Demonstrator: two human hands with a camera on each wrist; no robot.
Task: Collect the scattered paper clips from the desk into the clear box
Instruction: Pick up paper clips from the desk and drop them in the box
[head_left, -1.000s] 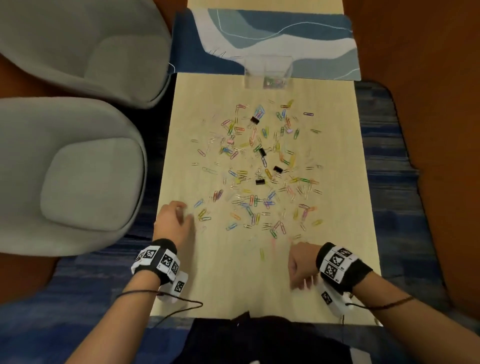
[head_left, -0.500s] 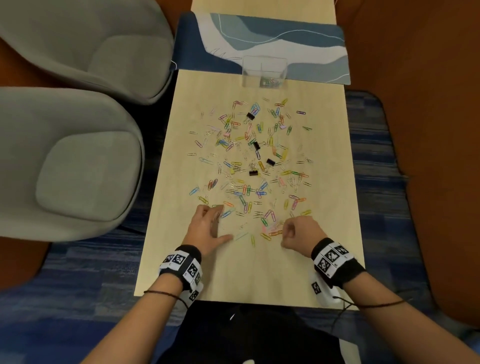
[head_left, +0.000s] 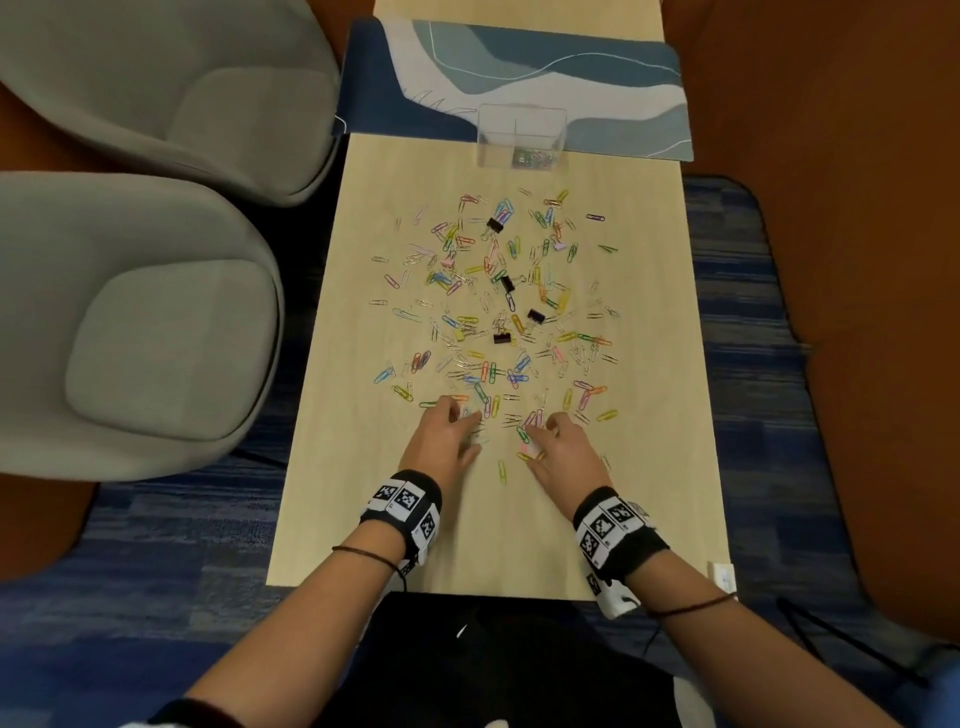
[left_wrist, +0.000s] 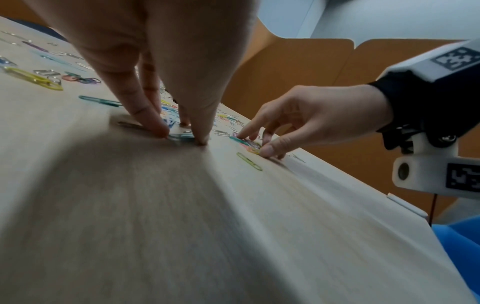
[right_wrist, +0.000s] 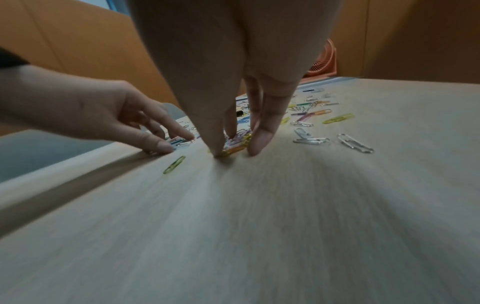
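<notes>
Several coloured and silver paper clips (head_left: 498, 312) lie scattered over the light wooden desk (head_left: 363, 493), with a few black binder clips (head_left: 507, 283) among them. The clear box (head_left: 521, 136) stands at the far end with a few clips inside. My left hand (head_left: 470, 434) is at the near fringe of the scatter. In the left wrist view its thumb and fingertips (left_wrist: 158, 129) pinch a teal clip (left_wrist: 182, 136) against the desk. My right hand (head_left: 535, 444) is beside it, thumb and fingers closed round a small bunch of clips (right_wrist: 237, 140).
Two grey armchairs (head_left: 156, 338) stand along the desk's left side. A blue-and-white patterned mat (head_left: 519, 67) lies under and behind the box. A lone yellow-green clip (head_left: 502, 470) sits between my hands. Bare desk runs from my wrists to the near edge.
Both hands have moved forward from near the front edge to the nearest clips. The left hand also shifted right, and both now close on clips.
</notes>
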